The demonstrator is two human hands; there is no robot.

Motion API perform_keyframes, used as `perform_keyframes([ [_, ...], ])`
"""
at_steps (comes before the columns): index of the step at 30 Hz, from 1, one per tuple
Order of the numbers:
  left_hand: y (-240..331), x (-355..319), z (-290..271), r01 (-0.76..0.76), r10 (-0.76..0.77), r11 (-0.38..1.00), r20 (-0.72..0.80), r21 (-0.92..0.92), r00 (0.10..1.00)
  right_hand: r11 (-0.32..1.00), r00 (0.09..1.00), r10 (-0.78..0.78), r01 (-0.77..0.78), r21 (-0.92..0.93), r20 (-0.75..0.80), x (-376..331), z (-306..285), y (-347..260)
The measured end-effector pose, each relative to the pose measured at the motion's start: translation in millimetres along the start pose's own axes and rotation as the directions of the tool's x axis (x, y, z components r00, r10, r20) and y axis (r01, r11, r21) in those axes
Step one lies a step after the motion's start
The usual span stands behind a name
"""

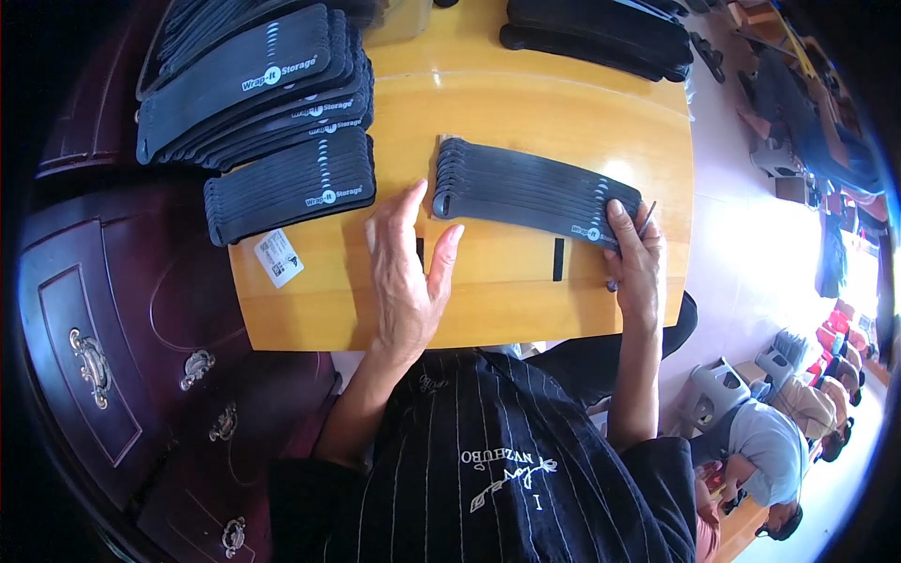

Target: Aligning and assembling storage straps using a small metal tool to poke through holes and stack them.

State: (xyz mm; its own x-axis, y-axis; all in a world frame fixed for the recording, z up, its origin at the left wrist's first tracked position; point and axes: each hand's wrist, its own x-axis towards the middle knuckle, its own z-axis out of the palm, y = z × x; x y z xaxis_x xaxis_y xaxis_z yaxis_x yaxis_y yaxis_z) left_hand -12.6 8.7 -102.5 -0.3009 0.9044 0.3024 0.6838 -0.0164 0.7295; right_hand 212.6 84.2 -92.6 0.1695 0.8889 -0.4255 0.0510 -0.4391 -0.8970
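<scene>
A fanned row of black storage straps [526,185] with white print lies on the yellow wooden table [497,314]. My right hand [638,258] grips its right end, thumb on top. A thin dark rod [648,218] sticks out beside the fingers of that hand; what it is I cannot make out. My left hand [408,272] is open and empty, thumb and fingers apart, just left of the row's other end. Two short black strips mark the tabletop: one strip [558,260] shows below the row, the other lies partly behind my left hand.
Left of my hands stand a smaller strap stack [296,183] and a taller strap pile [249,89]. A white label [279,258] lies near the table's left edge. More black straps [596,38] sit at the back. Dark cabinets [84,347] border the left; people [765,455] sit at right.
</scene>
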Motion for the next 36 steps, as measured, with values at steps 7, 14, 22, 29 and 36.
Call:
perform_keyframes([
  [7, 6.6, 46.4, 19.2, -0.315, 0.268, 0.924, 0.219, 0.217, 0.938, 0.999, 1.0, 0.008, -0.007, -0.031, 0.028, -0.8, 0.7, -4.1],
  [14, -14.0, 58.5, 48.2, -0.45, 0.353, 0.824, 0.309, 0.344, 0.883, 0.992, 0.998, 0.057, -0.056, -0.109, 0.002, -6.2, 5.6, -12.0],
  [22, -16.8, 67.3, 38.2, -0.322, 0.246, 0.935, 0.383, 0.15, 0.891, 0.99, 0.995, 0.035, -0.022, -0.141, 0.09, -3.4, 2.7, -10.7],
  [29, -1.4, 60.4, -3.7, 0.027, 0.079, 0.789, 0.146, -0.613, 0.986, 0.999, 0.994, 0.055, -0.055, -0.004, 0.095, 6.3, -10.5, -4.0],
  [36, -6.6, 17.5, -18.9, -0.08, 0.082, 0.996, 0.068, -0.034, 0.994, 0.998, 0.989, 0.01, -0.019, 0.062, 0.144, 5.2, -5.9, -3.3],
])
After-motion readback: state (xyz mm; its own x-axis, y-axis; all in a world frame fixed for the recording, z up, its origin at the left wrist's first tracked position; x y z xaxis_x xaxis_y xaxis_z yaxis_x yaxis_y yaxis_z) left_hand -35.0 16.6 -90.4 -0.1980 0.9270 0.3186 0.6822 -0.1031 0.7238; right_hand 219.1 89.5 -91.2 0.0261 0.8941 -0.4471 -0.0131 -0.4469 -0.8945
